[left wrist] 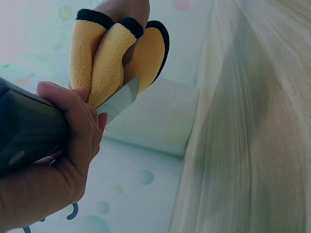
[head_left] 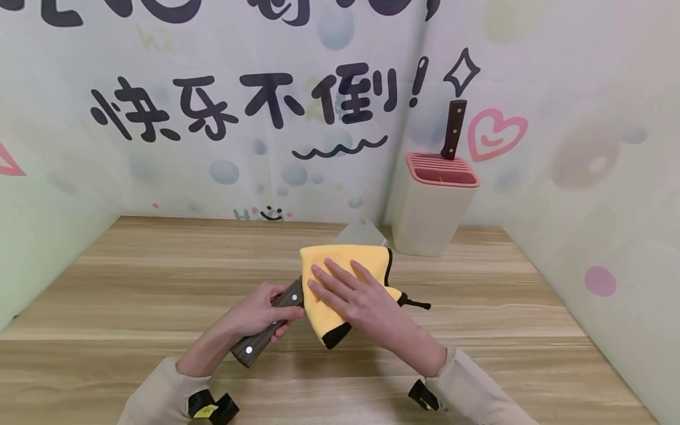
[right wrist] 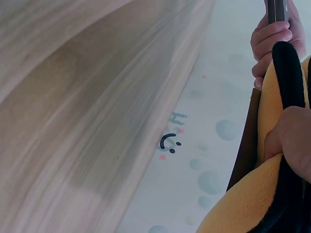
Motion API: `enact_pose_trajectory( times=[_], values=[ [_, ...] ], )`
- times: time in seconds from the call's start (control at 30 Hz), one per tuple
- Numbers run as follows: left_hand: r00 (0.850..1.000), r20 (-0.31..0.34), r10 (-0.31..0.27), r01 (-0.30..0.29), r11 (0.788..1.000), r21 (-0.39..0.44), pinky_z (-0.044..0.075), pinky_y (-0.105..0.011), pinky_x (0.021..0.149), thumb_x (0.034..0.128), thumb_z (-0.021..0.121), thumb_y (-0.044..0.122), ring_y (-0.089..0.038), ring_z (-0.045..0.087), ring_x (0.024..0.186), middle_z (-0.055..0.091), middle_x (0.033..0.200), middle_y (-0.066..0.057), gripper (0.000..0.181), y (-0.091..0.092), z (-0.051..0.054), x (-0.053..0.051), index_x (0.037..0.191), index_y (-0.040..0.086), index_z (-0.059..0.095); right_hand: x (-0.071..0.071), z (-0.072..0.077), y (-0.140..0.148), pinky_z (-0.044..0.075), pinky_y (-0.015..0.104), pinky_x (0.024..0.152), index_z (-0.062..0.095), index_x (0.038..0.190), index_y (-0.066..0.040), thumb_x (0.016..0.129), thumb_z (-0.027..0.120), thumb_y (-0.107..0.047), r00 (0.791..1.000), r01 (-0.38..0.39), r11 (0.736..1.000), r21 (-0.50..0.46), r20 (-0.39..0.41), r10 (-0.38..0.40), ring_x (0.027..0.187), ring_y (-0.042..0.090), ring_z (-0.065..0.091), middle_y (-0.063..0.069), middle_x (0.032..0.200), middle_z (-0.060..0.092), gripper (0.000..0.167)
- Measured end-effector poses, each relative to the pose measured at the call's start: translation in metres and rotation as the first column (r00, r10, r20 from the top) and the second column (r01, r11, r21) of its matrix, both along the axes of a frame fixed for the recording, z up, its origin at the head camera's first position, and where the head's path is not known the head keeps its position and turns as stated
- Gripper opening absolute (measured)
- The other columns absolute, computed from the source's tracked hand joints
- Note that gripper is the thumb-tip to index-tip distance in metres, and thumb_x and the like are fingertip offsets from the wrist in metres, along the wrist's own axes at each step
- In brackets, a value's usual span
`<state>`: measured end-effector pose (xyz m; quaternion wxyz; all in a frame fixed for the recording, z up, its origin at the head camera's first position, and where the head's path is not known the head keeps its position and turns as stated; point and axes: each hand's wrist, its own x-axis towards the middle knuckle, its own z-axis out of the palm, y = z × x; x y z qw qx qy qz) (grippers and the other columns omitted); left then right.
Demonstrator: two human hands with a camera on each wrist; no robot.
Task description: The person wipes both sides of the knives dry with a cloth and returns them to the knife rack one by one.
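Observation:
My left hand (head_left: pixel 271 313) grips the dark riveted handle (head_left: pixel 260 339) of a cleaver, held tilted above the table. A yellow cloth (head_left: pixel 319 313) with black edging is folded over the blade and hides most of it. The blade's grey corner (head_left: pixel 361 229), with a small hole, shows beyond the cloth, and a strip of blade (left wrist: pixel 121 102) appears in the left wrist view. My right hand (head_left: pixel 366 301) holds the cloth against the blade, fingers spread flat on top. In the right wrist view its thumb (right wrist: pixel 296 141) presses into the cloth from the other side.
A white knife block (head_left: pixel 432 218) with a pink slotted top stands at the back right of the wooden table (head_left: pixel 159 277). One brown-handled knife (head_left: pixel 454 130) is upright in it. Printed wall sheets rise behind and at both sides.

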<state>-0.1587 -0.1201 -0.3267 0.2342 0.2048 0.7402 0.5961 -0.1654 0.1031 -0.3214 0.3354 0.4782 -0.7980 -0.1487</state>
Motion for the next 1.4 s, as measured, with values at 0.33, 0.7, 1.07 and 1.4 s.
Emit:
enact_pose_trajectory(
  times=[0.33,0.7,1.07,1.4],
  values=[
    [1.000,-0.015,-0.004,0.004,1.000,0.015,0.043,-0.020,0.040,0.0868,0.058,0.016,-0.008,0.045,0.043,0.047,0.058,-0.002,0.026,-0.002,0.002,0.003,0.096,-0.007,0.050,0.001,0.001,0.003,0.030,0.045,0.101,0.042,0.133,-0.014,0.077,0.064,-0.001,0.999,-0.014,1.000,0.000,0.041,0.014,0.130,0.022,0.028,0.004,0.141,0.033,0.061],
    [1.000,-0.023,0.020,-0.020,1.000,0.008,0.043,-0.019,0.040,0.0848,0.061,0.017,-0.007,0.046,0.044,0.048,0.058,-0.002,0.027,-0.002,0.003,0.004,0.093,-0.007,0.051,-0.009,0.003,0.011,0.033,0.045,0.099,0.043,0.132,-0.015,0.073,0.068,0.000,0.998,0.011,0.997,-0.072,0.066,-0.007,0.129,0.021,0.030,0.003,0.139,0.036,0.065],
    [1.000,-0.024,0.019,-0.018,1.000,0.011,0.042,-0.018,0.040,0.0853,0.059,0.014,-0.007,0.046,0.044,0.048,0.058,-0.002,0.025,-0.002,0.003,0.005,0.093,-0.008,0.050,-0.023,0.005,0.024,0.034,0.046,0.098,0.044,0.131,-0.013,0.071,0.058,0.015,0.979,0.102,0.978,-0.180,0.191,-0.067,0.128,0.022,0.032,0.004,0.138,0.038,0.068],
    [0.999,-0.035,0.019,-0.019,1.000,0.012,0.042,-0.019,0.040,0.0855,0.058,0.011,-0.006,0.046,0.044,0.048,0.058,-0.002,0.024,-0.004,0.002,0.006,0.096,-0.009,0.051,-0.033,0.005,0.035,0.035,0.047,0.096,0.044,0.131,-0.009,0.066,0.066,0.012,0.958,0.192,0.952,-0.239,0.256,-0.129,0.126,0.024,0.035,0.007,0.137,0.039,0.072]
  ],
)
